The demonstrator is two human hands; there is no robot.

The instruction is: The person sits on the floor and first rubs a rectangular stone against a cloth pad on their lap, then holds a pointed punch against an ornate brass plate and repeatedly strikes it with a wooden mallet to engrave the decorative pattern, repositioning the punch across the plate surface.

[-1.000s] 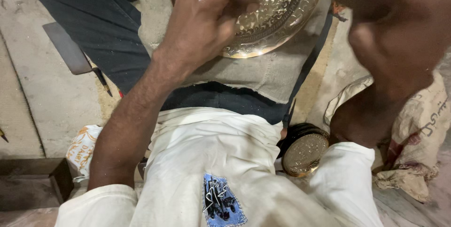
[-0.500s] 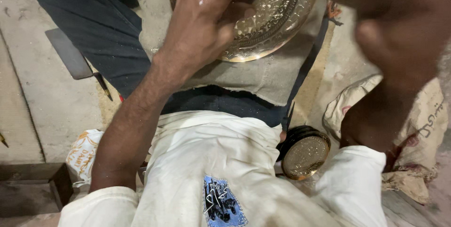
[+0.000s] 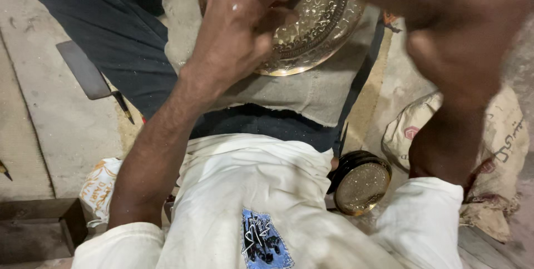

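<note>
Your left hand (image 3: 239, 30) is sitting at the top centre of the frame, fingers curled shut over the engraved brass plate (image 3: 311, 30), which is lying on the grey cloth (image 3: 311, 91) across your lap. Whether those fingers are pinching anything, I cannot tell. Your right hand (image 3: 461, 41) is blurring at the upper right (its fingers cannot be read). A smaller brass dish (image 3: 361, 185) is resting at lower right, beside a printed sack (image 3: 500, 141). A flat dark tool (image 3: 89, 71) is lying at the left.
</note>
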